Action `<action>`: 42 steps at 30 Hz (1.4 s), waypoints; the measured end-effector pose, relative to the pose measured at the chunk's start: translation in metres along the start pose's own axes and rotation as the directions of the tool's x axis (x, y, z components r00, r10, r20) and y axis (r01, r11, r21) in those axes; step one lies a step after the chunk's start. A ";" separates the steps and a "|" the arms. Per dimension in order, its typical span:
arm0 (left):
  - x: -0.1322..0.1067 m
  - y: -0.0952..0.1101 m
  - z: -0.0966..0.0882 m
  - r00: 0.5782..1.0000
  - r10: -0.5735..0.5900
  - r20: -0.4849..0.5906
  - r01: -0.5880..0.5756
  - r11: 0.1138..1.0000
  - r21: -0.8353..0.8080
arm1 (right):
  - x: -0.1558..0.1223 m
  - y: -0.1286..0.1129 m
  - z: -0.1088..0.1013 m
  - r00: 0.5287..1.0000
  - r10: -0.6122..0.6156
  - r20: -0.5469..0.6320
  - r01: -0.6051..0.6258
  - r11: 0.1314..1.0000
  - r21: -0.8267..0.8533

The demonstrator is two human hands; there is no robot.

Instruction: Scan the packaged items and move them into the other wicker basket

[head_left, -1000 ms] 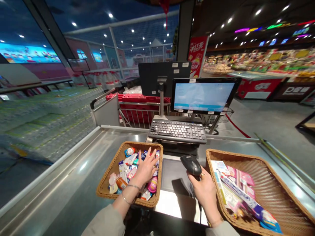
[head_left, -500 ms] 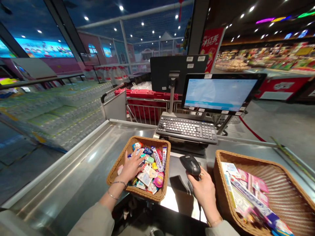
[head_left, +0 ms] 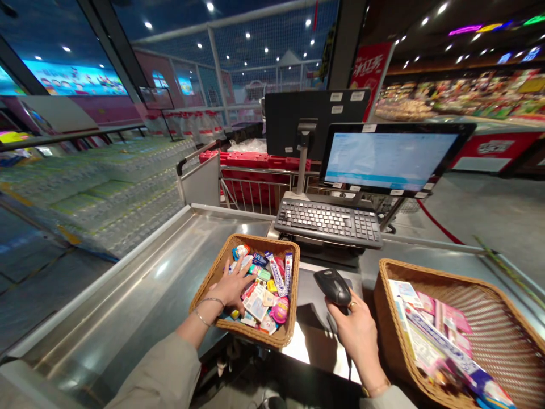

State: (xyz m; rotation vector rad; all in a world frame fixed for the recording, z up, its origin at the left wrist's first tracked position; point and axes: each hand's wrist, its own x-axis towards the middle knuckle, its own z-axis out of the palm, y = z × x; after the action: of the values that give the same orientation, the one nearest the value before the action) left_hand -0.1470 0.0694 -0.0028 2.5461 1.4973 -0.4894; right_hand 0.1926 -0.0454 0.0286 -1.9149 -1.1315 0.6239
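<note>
My left hand (head_left: 229, 288) lies palm down over the left side of a wicker basket (head_left: 260, 336) with its fingers spread, touching or just above the packets. Around it are small sweets: purple-and-white candy sticks (head_left: 276, 276), a pink round container (head_left: 280, 311) and a white box (head_left: 256, 303). What lies under my palm is hidden. My right hand (head_left: 356, 332) is closed around the handle of a black handheld barcode scanner (head_left: 332, 286), between this basket and a second one. The scanner's head points away from me, and its cable hangs below my hand.
At right stands a larger wicker basket (head_left: 498, 309) holding pink packets (head_left: 447, 324) and a long purple-and-white pack (head_left: 443, 343). Behind the scanner are a keyboard (head_left: 327, 221) and a lit monitor (head_left: 389, 159). The metal counter (head_left: 145, 301) stretches left; a shopping cart (head_left: 251, 184) stands beyond.
My left hand has shifted slightly left over the basket and its fingers are spread wider, the thumb now showing. My right hand keeps the scanner in nearly the same place. The view has turned slightly.
</note>
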 end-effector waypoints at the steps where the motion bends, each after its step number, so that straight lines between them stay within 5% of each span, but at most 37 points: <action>1: 0.003 -0.002 0.001 1.000 0.003 0.015 -0.003 1.000 -0.001 | 0.000 0.000 0.000 1.000 -0.002 -0.005 0.002 1.000 -0.003; 11: 0.018 -0.010 0.013 0.993 0.016 0.117 -0.012 0.999 -0.036 | -0.007 0.003 -0.002 0.999 -0.011 -0.034 0.010 1.000 -0.017; 26: -0.003 -0.003 0.003 0.998 0.054 -0.032 -0.058 0.987 -0.149 | -0.010 0.002 0.004 0.998 -0.028 -0.054 0.027 1.000 -0.008; 33: -0.024 0.003 -0.021 0.976 -0.027 -0.215 0.003 0.994 -0.111 | -0.009 -0.003 0.007 0.999 -0.031 -0.037 0.032 0.999 0.020; 42: -0.022 0.020 -0.053 0.852 -0.009 -0.523 0.018 1.000 0.013 | -0.009 -0.008 0.002 0.994 -0.101 -0.037 0.104 0.992 0.068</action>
State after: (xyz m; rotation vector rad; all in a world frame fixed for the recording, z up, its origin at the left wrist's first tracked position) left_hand -0.1282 0.0568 0.0535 2.8271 1.6632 0.2265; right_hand 0.1828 -0.0507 0.0344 -1.7900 -1.1643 0.5656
